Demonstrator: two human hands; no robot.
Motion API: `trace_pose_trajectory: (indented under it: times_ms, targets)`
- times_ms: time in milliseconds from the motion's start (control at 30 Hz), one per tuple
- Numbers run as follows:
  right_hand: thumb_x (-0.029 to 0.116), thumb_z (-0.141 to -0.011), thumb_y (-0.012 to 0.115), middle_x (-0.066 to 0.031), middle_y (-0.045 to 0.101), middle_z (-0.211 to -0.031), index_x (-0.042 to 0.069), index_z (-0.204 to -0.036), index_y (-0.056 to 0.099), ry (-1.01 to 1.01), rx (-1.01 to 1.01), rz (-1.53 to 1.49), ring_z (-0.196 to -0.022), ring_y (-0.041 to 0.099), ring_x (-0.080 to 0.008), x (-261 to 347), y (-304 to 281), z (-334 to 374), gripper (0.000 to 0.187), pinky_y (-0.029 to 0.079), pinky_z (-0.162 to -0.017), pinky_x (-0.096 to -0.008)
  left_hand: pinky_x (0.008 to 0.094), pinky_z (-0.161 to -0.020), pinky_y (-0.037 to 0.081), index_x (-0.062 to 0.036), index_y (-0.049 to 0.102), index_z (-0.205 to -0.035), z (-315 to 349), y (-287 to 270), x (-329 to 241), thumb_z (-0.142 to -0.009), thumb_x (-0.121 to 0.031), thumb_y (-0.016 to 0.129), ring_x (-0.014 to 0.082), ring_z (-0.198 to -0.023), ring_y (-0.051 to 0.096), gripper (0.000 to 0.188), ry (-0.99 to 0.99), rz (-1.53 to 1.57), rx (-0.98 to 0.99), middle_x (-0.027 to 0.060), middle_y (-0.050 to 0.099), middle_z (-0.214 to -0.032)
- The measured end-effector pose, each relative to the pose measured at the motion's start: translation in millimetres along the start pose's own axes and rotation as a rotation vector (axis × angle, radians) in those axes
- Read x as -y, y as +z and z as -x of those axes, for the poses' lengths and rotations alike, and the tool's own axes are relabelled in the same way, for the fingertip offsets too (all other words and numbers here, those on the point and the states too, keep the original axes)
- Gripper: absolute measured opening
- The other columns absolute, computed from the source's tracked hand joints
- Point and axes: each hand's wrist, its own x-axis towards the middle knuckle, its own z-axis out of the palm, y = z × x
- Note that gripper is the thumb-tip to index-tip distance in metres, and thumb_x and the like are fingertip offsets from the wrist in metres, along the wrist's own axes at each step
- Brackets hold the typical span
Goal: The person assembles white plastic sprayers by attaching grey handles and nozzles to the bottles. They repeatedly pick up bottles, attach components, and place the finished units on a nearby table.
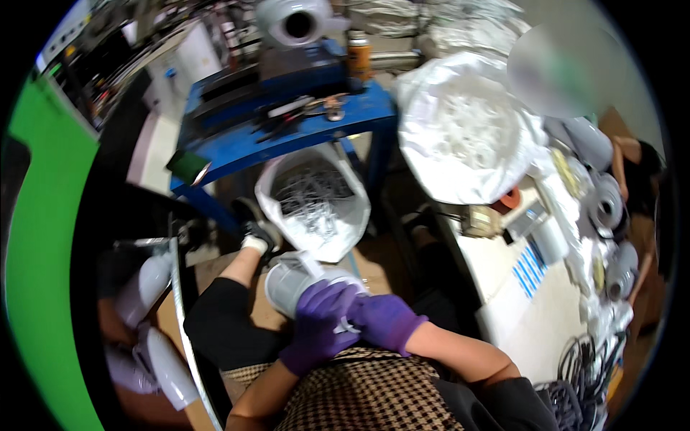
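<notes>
Both my hands wear purple gloves and meet in front of my lap. A light grey, hollow cylindrical plastic housing (pixel 282 287) lies tilted there, its open end toward the left. My left hand (pixel 322 316) is closed over its near end. Against it, my right hand (pixel 387 321) is closed, fingers bent at the same end of the housing. A small white piece (pixel 346 327) shows between the two gloves; its kind is too small to tell. What the right fingertips grip is hidden.
Ahead, a white sack (pixel 327 248) holds thin grey parts, beside a blue metal bench (pixel 287 144) with tools. At right, a large white bag (pixel 424 161) of white rings stands by a pale table (pixel 496 316). Grey housings (pixel 169 366) lie left. Another person's arm (pixel 622 169) shows far right.
</notes>
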Motion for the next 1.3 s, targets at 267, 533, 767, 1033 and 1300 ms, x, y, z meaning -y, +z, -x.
trace_pose_trajectory:
  times_ms: [267,533,767,1033,1300]
  targets:
    - [0.014,-0.089,0.069,-0.0193,0.07,-0.102,0.004,-0.113,0.069,-0.14,-0.243,-0.398,-0.1,0.069,-0.0367,-0.7,14.5,32.7,0.026,0.056,-0.085,-0.0444,0.0582,-0.114,0.031,-0.004,0.067,-0.114,13.6,25.3,2.0,-0.078,-0.038,0.08,0.0378,-0.123,0.059,0.051,-0.005,-0.082,0.066,0.0167,0.067,-0.121]
    - [0.011,-0.079,0.08,-0.0122,0.071,-0.106,0.007,-0.104,0.075,0.489,-1.014,0.367,-0.091,0.069,-0.0282,-114.3,-95.2,213.6,0.025,0.057,-0.08,-0.0404,0.0576,-0.114,0.034,-0.0336,0.068,-0.117,25.4,-21.6,-20.1,-0.079,-0.035,0.078,0.0225,-0.13,0.053,0.039,0.377,-0.235,0.254,-0.0029,0.061,-0.133]
    - [0.019,-0.074,0.081,-0.0083,0.072,-0.098,0.012,-0.094,0.078,0.988,-1.051,0.327,-0.093,0.067,-0.03,-171.7,-70.9,248.5,0.022,0.054,-0.085,-0.0419,0.0353,-0.116,0.037,-0.0187,0.042,-0.154,-70.2,40.0,-65.2,-0.103,-0.024,0.048,0.0125,-0.147,0.039,0.051,1.478,-0.862,0.028,0.0003,0.038,-0.162]
    - [0.014,-0.075,0.083,-0.0089,0.069,-0.097,0.009,-0.085,0.076,0.619,-1.142,0.311,-0.095,0.065,-0.0264,-127.2,-96.7,219.7,0.013,0.051,-0.085,-0.0416,0.0374,-0.12,0.037,-0.014,0.04,-0.151,-74.8,63.5,-40.6,-0.108,-0.021,0.04,0.011,-0.15,0.035,0.043,1.372,-0.706,0.272,0.0015,0.032,-0.166]
    - [0.021,-0.096,0.068,-0.009,0.061,-0.083,0.002,-0.094,0.071,0.311,-0.757,-0.122,-0.088,0.056,-0.022,-111.8,-230.1,86.4,0.019,0.047,-0.081,-0.0348,0.0258,-0.1,0.047,-0.0197,0.043,-0.15,-105.3,50.9,-48.8,-0.098,-0.011,0.053,0.0111,-0.144,0.045,0.053,1.888,-1.54,-0.591,-0.0036,0.035,-0.165]
